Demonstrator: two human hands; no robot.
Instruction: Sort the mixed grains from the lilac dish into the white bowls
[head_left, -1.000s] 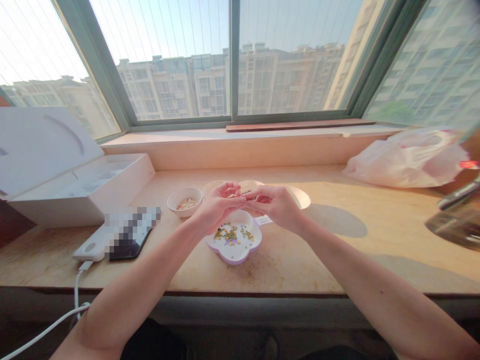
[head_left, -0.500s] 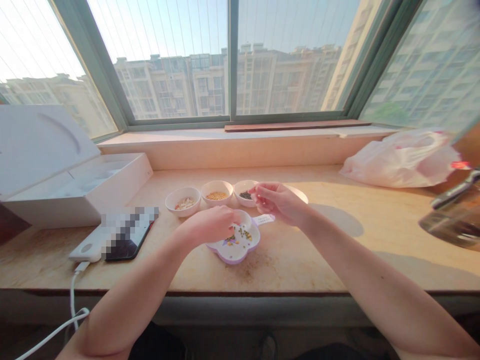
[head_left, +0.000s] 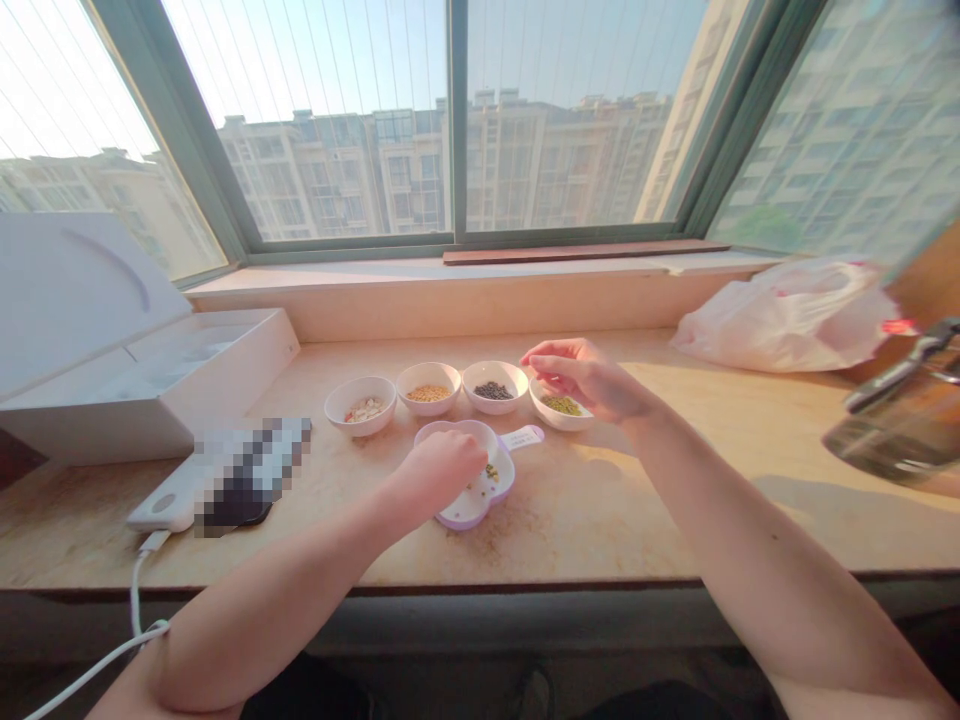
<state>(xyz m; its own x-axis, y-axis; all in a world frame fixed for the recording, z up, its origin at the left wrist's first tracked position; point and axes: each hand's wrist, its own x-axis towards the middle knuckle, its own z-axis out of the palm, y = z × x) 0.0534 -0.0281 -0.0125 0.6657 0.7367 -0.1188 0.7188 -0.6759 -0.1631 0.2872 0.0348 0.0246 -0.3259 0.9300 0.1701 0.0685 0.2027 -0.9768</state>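
Note:
My left hand (head_left: pixel 450 465) is over a white, purple-rimmed dish (head_left: pixel 469 520) with a short handle (head_left: pixel 523 436), its fingers bent down and pressed together; the fingertips and anything in them are hidden. Small green and yellow beans (head_left: pixel 491 472) lie scattered in the dish. Beside and partly above the right-hand white bowl of green beans (head_left: pixel 561 406) is my right hand (head_left: pixel 589 378), fingers loosely apart, nothing visible in them. To its left stand a bowl of dark beans (head_left: pixel 493 391), a bowl of yellow grains (head_left: pixel 429 394) and a bowl of pale mixed pieces (head_left: pixel 364 409).
An open white box (head_left: pixel 225 370) stands at the left, with a white power bank (head_left: pixel 161 500) and a partly blurred phone (head_left: pixel 255 480) before it, a cable attached. At the right are a white plastic bag (head_left: pixel 780 320) and a glass container (head_left: pixel 885 430). Windows rise behind.
My right hand has moved right, from the dark-bean bowl to the green-bean bowl, and its fingers have loosened. My left hand has lowered slightly over the dish. The view has shifted a little.

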